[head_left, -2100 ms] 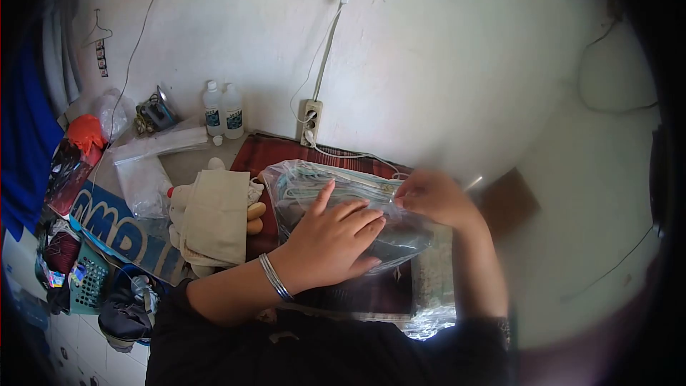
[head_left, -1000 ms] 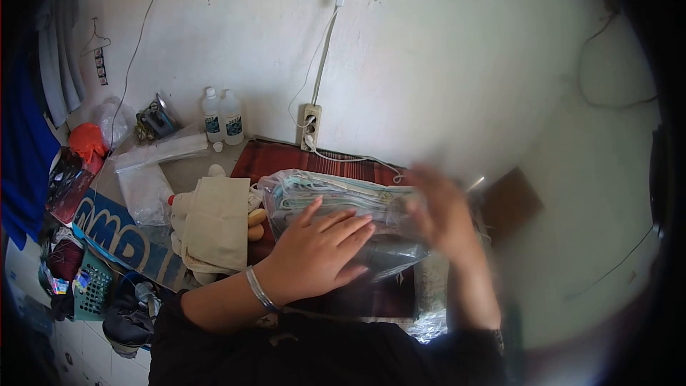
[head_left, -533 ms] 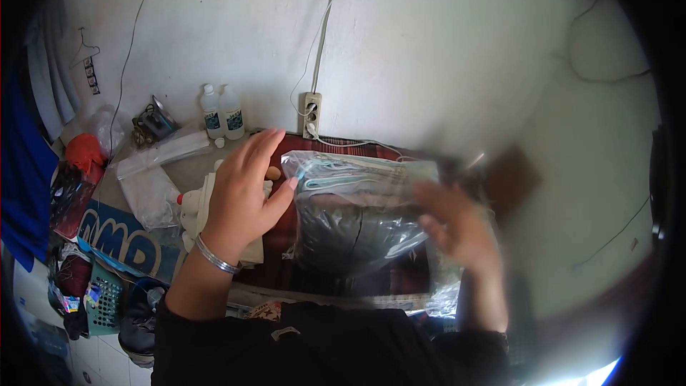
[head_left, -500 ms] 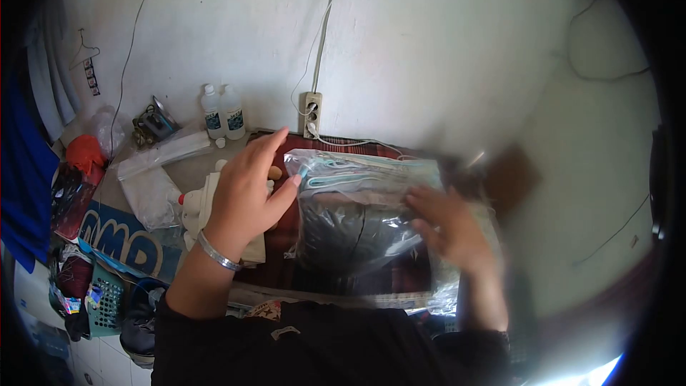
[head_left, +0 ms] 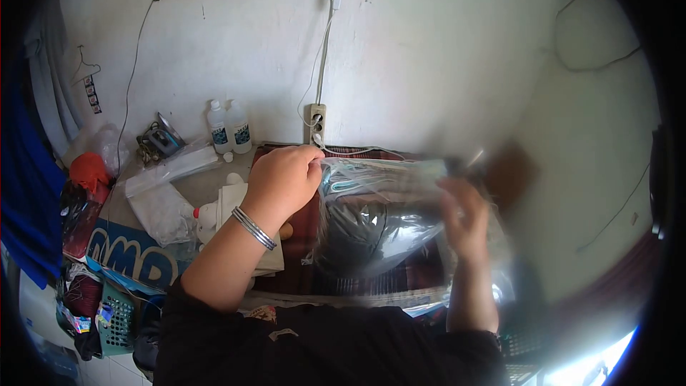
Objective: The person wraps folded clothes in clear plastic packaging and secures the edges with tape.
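A clear plastic bag (head_left: 382,239) with folded clothes inside lies in front of me, dark fabric (head_left: 354,225) below and pale blue-and-white fabric (head_left: 346,182) near its top. My left hand (head_left: 289,179), with silver bangles at the wrist, is closed on the bag's upper left corner, thumb against the fingers. At the upper right corner is my right hand (head_left: 468,218), smeared by motion. Its fingers are bent toward the bag's edge, and I cannot make out whether they grip the plastic.
Under the bag is a dark red plaid cloth (head_left: 304,221). To the left are cream folded fabric (head_left: 268,261), plastic sleeves (head_left: 161,207), an iron (head_left: 163,141) and two white bottles (head_left: 239,127). A power strip (head_left: 318,125) is at the wall. A green basket (head_left: 116,318) stands lower left.
My left hand has gone from open beside the bag to closed on its upper left corner. My right hand has risen from the bag's face to its upper right edge.
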### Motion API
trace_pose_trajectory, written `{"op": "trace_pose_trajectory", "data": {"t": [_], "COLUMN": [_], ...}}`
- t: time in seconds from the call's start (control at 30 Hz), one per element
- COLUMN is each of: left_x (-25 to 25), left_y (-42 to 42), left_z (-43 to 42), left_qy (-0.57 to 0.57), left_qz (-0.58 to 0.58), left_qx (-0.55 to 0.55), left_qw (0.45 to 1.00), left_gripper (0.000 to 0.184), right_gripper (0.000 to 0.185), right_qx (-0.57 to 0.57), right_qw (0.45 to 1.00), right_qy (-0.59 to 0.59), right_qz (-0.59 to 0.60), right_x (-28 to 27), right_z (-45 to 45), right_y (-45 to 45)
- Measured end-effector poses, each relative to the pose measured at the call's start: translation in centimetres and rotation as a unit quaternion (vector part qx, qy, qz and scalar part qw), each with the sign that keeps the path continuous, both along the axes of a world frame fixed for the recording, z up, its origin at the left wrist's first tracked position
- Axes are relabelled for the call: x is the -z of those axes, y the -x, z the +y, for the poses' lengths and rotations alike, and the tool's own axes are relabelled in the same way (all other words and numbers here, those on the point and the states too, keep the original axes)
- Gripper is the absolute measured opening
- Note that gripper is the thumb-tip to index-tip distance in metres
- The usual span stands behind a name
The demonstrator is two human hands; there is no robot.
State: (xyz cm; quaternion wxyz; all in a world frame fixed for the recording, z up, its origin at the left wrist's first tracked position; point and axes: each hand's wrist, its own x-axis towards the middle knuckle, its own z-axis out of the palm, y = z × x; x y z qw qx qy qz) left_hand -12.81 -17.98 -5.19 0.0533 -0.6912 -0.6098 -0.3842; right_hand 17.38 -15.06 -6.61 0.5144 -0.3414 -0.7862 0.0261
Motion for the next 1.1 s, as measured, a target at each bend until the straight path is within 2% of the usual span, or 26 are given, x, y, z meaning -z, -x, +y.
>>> {"op": "trace_pose_trajectory", "data": {"t": [0.03,0.07,0.13,0.17,0.23,0.33,0.47,0.53,0.57,0.6,0.63,0.67,0.73,0.8,0.83,0.87,0.93,0.97,1.03,1.1], "left_x": [0.0,-0.1,-0.4,-0.5,-0.5,0.0,-0.6,-0.7,0.3,2.1,3.4,4.5,7.3,8.7,9.2,9.5,9.1,8.7,8.0,7.5], "left_y": [0.0,-0.1,-0.4,-0.5,-0.6,0.0,0.9,1.0,0.9,0.7,0.3,-0.3,-1.6,-2.2,-2.9,-3.5,-4.1,-4.1,-4.1,-4.3], "left_z": [0.0,0.0,0.0,0.0,-0.2,0.8,0.7,0.4,0.8,1.7,1.8,1.2,1.1,0.4,0.9,1.1,1.2,1.0,0.9,1.0], "left_qy": [-0.001,-0.002,0.016,0.017,0.069,0.064,0.072,0.148,0.147,0.066,-0.016,-0.036,-0.054,0.012,-0.033,-0.032,-0.086,-0.104,-0.092,-0.098], "left_qz": [0.005,0.006,-0.022,-0.023,-0.037,-0.013,-0.071,-0.208,-0.208,-0.366,-0.508,-0.512,-0.476,-0.345,-0.336,-0.336,-0.27,-0.167,-0.151,-0.122], "left_qx": [-0.006,-0.005,-0.015,-0.016,0.006,0.006,0.043,0.125,0.125,0.228,0.321,0.259,0.228,0.236,0.279,0.277,0.223,0.19,0.189,0.173], "left_qw": [1.0,1.0,1.0,0.999,0.997,0.998,0.994,0.959,0.959,0.9,0.799,0.819,0.848,0.909,0.899,0.9,0.933,0.962,0.966,0.972], "left_gripper": [0.023,0.023,0.025,0.025,0.028,0.032,0.032,0.036,0.036,0.042,0.05,0.06,0.063,0.066,0.066,0.066,0.064,0.062,0.061,0.057], "right_gripper": [0.023,0.023,0.035,0.035,0.047,0.053,0.052,0.051,0.05,0.05,0.05,0.05,0.049,0.049,0.048,0.047,0.041,0.038,0.035,0.031], "right_qx": [0.011,0.012,0.006,0.005,0.02,0.004,-0.006,-0.016,-0.025,-0.024,-0.029,-0.034,-0.035,-0.038,-0.039,-0.041,-0.055,-0.062,-0.067,-0.122], "right_qw": [0.998,0.998,0.984,0.984,0.977,0.964,0.959,0.959,0.96,0.96,0.957,0.954,0.954,0.953,0.953,0.953,0.957,0.956,0.955,0.957], "right_qy": [-0.017,-0.017,-0.011,-0.011,0.019,-0.007,-0.045,-0.051,-0.054,-0.054,-0.058,-0.062,-0.069,-0.075,-0.072,-0.069,-0.077,-0.083,-0.09,-0.054], "right_qz": [-0.053,-0.052,-0.178,-0.179,-0.213,-0.267,-0.28,-0.278,-0.273,-0.272,-0.282,-0.292,-0.29,-0.29,-0.291,-0.291,-0.273,-0.275,-0.274,-0.256], "right_x": [0.1,0.3,0.7,0.6,0.5,0.5,1.2,1.3,1.3,1.2,1.1,1.1,1.1,1.1,1.1,1.2,1.1,1.2,1.0,0.5], "right_z": [-0.1,-0.4,-0.9,-1.2,-1.8,-1.3,-1.6,-1.3,-1.1,-1.2,-1.2,-1.3,-1.3,-1.2,-1.2,-1.2,-1.2,-1.0,-0.9,-1.0], "right_y": [0.8,1.7,3.6,4.7,7.0,9.3,10.8,10.6,10.4,10.4,10.4,10.3,10.3,10.3,10.3,10.4,10.4,10.4,10.1,9.8]}}
